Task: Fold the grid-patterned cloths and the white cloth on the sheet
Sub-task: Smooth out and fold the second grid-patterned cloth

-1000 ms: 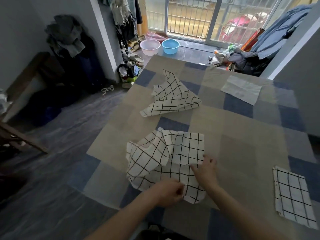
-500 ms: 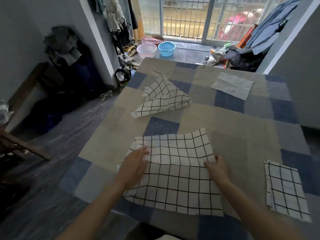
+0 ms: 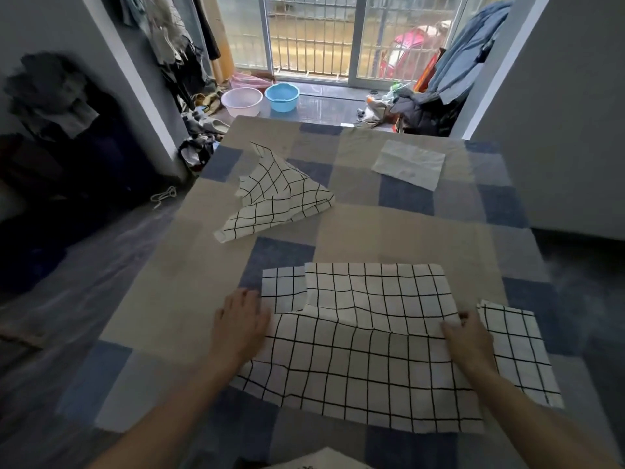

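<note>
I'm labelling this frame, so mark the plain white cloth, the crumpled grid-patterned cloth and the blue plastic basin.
plain white cloth (image 3: 409, 164): head view, its middle.
crumpled grid-patterned cloth (image 3: 277, 198): head view, raised centre.
blue plastic basin (image 3: 282, 97): head view, inner wall.

Where a second ago we hold a crumpled grid cloth (image 3: 368, 360) bunched under both hands, it now lies spread wide across the checked sheet (image 3: 209, 272), with a far flap turned over near its upper left corner. Our left hand (image 3: 241, 324) has slid out to the cloth's left edge and rests flat there. Our right hand (image 3: 468, 340) has moved right, pinching the right edge, which now overlaps the small folded grid cloth (image 3: 517, 346).
</note>
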